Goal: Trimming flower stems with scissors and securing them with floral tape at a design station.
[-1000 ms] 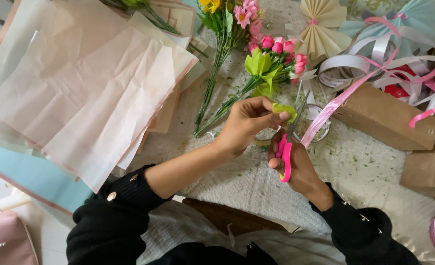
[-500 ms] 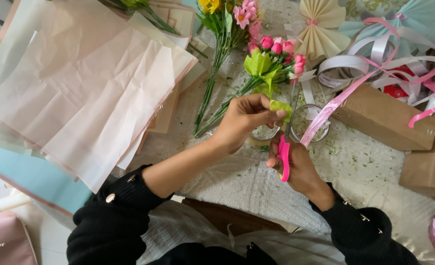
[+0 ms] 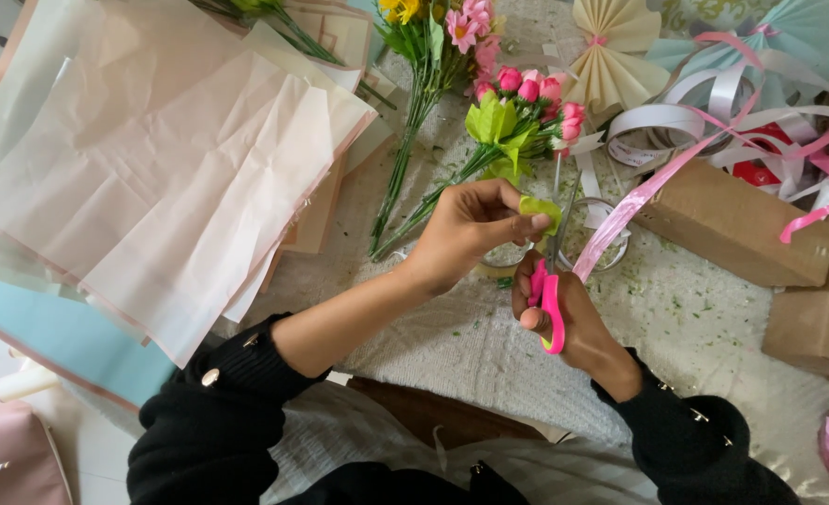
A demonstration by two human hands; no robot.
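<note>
Green leaf scrap [image 3: 538,209]: pinched in left fingertips, above table centre, just below pink-bud bunch [image 3: 525,108].
Left hand [image 3: 471,229]: fingers closed narrow on scrap.
Right hand [image 3: 564,318]: fingers through pink-handled scissors [image 3: 551,281], blades up beside scrap.
Nearby: pink ribbon [image 3: 639,201], paper sheets [image 3: 152,178].

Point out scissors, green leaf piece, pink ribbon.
scissors [image 3: 550,313], head view, pink handle.
green leaf piece [image 3: 539,209], head view, middle of the piece.
pink ribbon [image 3: 634,201], head view, mid-strand.

Your left hand [image 3: 466,224]: pinches a green leaf piece [image 3: 538,209].
Your right hand [image 3: 564,318]: grips pink-handled scissors [image 3: 550,295], blades up beside the leaf.
</note>
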